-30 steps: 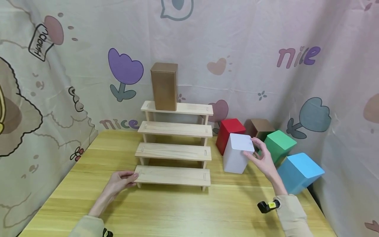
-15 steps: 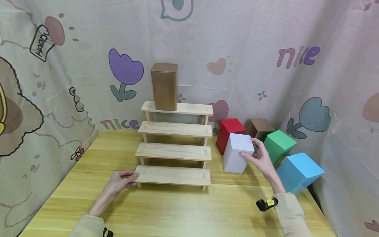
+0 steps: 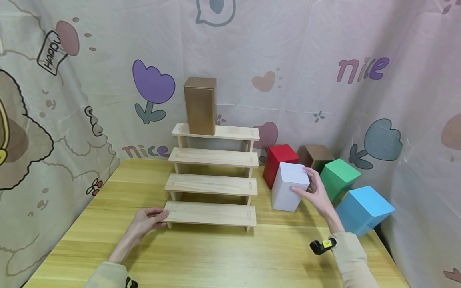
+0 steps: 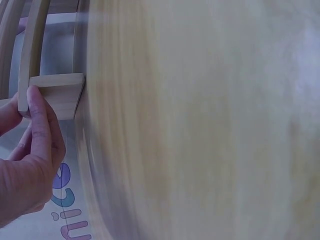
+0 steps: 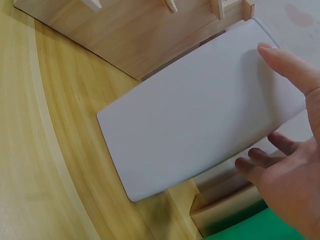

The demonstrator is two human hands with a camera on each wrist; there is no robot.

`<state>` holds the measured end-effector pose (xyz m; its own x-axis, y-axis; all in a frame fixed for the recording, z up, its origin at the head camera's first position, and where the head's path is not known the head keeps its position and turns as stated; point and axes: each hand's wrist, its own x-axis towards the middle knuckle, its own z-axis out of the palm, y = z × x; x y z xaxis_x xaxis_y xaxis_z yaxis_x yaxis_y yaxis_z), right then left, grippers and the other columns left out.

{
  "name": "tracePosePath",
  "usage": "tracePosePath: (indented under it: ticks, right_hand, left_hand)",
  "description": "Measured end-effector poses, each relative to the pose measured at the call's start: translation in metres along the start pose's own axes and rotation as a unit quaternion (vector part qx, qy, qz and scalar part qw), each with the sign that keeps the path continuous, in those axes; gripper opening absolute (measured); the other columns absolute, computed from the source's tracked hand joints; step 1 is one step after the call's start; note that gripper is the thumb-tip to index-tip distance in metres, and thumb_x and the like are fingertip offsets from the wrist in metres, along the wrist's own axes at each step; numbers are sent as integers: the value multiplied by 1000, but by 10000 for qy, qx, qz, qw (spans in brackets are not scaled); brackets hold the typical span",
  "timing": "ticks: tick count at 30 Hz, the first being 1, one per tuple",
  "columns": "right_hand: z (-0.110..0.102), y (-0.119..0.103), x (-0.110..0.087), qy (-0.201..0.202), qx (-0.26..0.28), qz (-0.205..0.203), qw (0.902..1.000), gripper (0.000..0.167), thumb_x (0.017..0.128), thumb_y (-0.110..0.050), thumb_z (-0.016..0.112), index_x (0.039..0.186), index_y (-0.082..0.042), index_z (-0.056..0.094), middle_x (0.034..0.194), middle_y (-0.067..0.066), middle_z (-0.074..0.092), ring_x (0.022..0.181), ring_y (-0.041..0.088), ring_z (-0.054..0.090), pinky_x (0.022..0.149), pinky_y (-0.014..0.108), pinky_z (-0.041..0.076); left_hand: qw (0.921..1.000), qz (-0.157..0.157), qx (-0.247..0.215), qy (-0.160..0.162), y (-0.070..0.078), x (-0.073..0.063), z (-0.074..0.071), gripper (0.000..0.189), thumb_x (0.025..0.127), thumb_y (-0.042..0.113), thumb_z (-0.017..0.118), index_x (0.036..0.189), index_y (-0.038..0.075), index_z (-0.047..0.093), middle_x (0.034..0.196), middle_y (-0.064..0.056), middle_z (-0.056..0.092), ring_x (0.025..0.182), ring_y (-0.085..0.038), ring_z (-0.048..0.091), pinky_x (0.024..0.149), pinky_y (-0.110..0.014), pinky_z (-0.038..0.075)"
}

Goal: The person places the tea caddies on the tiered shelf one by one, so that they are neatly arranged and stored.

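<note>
My left hand pinches the left end of the lowest board of a wooden step shelf. In the left wrist view, thumb and fingers lie on either side of that board's end. On the right, a white box stands upright on the table, and my right hand holds its upper right part. The right thumb lies across one face in the right wrist view; other fingers curl by the lower edge, and the index finger is hidden behind the box.
A brown box stands on the shelf's top board, left of centre. Around the white box are a red box, another brown box, a green box and a tilted blue box. A printed curtain hangs behind the table.
My right hand has shifted slightly left, its thumb farther across the white box's face. The white box and the left hand on the shelf stay where they were.
</note>
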<state>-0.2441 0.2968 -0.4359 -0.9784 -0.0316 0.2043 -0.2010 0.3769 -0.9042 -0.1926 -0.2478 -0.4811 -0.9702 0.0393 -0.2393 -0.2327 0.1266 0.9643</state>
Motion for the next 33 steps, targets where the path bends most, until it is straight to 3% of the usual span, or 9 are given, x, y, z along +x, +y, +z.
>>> tracePosePath:
  ticks: [12, 24, 33]
  right_hand:
    - [4, 6, 3, -45, 87, -56, 9999, 85, 89, -19, 77, 152, -16, 21, 157, 15, 32, 140, 30, 30, 123, 71, 26]
    - [3, 14, 8, -165, 234, -114, 9995, 83, 88, -14, 77, 152, -15, 23, 154, 15, 32, 133, 18, 35, 123, 70, 26]
    - [2, 16, 9, -176, 206, -90, 9996, 85, 87, -17, 78, 152, -14, 23, 155, 13, 31, 135, 22, 33, 124, 68, 28]
  left_hand:
    - [10000, 22, -44, 2, 0, -1, 1, 46, 98, 6, 64, 129, -24, 49, 96, 0, 69, 80, -6, 70, 76, -19, 65]
    - [10000, -23, -44, 42, -3, 0, 1, 45, 98, 6, 64, 129, -24, 49, 95, 0, 69, 79, -6, 70, 75, -19, 65]
    - [10000, 12, -54, 21, -1, 0, 1, 47, 98, 5, 64, 131, -24, 48, 95, 0, 69, 80, -6, 70, 76, -19, 65]
